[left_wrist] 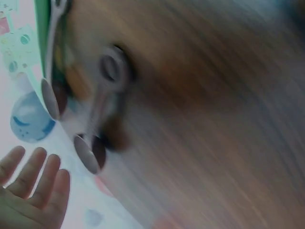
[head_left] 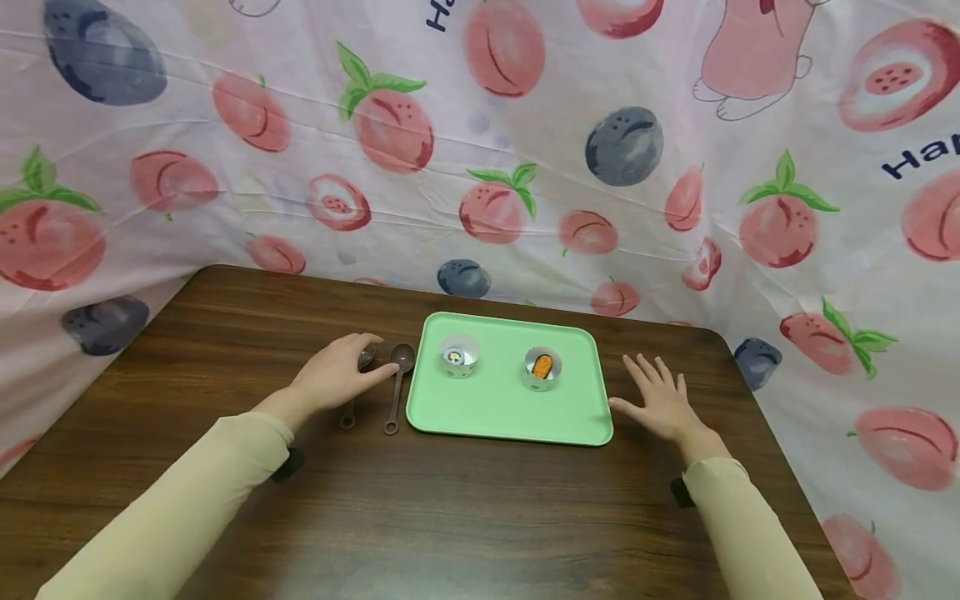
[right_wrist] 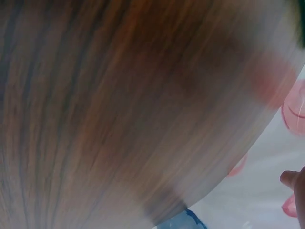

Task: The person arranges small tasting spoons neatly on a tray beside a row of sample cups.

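My left hand [head_left: 337,372] hovers over two brown spoons with round bowls and ring-ended handles, its fingers spread and nothing held. The left spoon [head_left: 348,414] is partly covered by that hand; the right spoon [head_left: 396,404] lies beside the tray, its bowl near my thumb. In the left wrist view, both the nearer spoon [left_wrist: 89,153] and the farther spoon [left_wrist: 51,98] are apart from the fingers [left_wrist: 49,179]. My right hand [head_left: 663,404] is spread just off the right edge of the green tray [head_left: 495,417], holding nothing.
On the tray stand a left small bowl [head_left: 459,372] with a white, multicoloured round piece [head_left: 453,356] and a right small bowl [head_left: 538,386] with an orange, dark-edged piece [head_left: 542,367]. A fruit-printed cloth [head_left: 420,233] hangs behind the brown wooden table [head_left: 480,517].
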Demonstrator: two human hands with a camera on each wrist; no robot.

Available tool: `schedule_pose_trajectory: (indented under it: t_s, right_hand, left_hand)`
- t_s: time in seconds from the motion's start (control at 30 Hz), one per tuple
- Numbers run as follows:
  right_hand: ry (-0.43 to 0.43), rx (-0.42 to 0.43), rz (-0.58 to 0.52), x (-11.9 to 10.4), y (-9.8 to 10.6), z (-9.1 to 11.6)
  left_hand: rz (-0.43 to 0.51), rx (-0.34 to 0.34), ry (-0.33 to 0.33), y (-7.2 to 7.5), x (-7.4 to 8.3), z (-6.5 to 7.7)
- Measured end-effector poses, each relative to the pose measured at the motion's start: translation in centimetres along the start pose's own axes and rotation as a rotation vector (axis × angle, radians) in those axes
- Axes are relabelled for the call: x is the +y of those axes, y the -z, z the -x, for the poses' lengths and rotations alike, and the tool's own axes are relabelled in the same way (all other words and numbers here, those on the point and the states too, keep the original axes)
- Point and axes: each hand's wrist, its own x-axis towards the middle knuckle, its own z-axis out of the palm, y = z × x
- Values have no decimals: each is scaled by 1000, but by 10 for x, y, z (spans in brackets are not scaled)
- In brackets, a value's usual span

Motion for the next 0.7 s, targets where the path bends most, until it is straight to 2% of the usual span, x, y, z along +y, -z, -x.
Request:
schedule_pose_trajectory:
  t_s: [0.43,0.7]
  right_hand:
    - [31,-30,-6,-6,-9,-6]
    - [31,-77,-33,-12,-16,-6]
  left_hand:
    - [160,-91,166,-10,21,-7]
    - [197,-109,240,-18,28,-9]
